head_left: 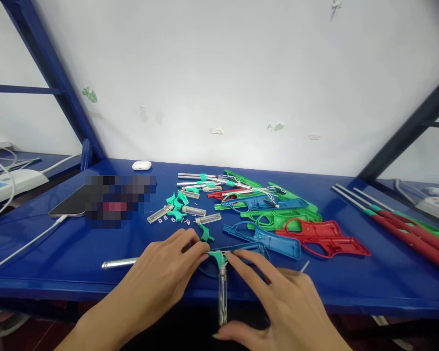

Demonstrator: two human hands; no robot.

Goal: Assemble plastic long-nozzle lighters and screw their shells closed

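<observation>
See-through tank (223,297): bottom centre of the frame, between the two hands, top end up against a teal trigger piece (216,257), bottom end hanging out past the front edge of the blue table (366,287).
Long axis: tank runs pretty much straight up and down the frame, crossways to the blue shell half (260,248) behind it, which lies more left-to-right.
Nearer hand: right one (281,292), easily. Its thumb is down by the tank's bottom end, index fingertip up at the trigger.
Right grip: fingers spread wide, kinda framing the tank lengthwise; can't tell if it's actually squeezing.
Left hand (166,270): fingers bunched at the trigger's upper left, off the tank body. Pinching or just steadying? Can't tell, tips are hidden.
Metal tube (120,263): pokes out left of the left hand, roughly level; other end's covered.
Red shell halves (325,239): right of centre, well apart from both hands.
</observation>
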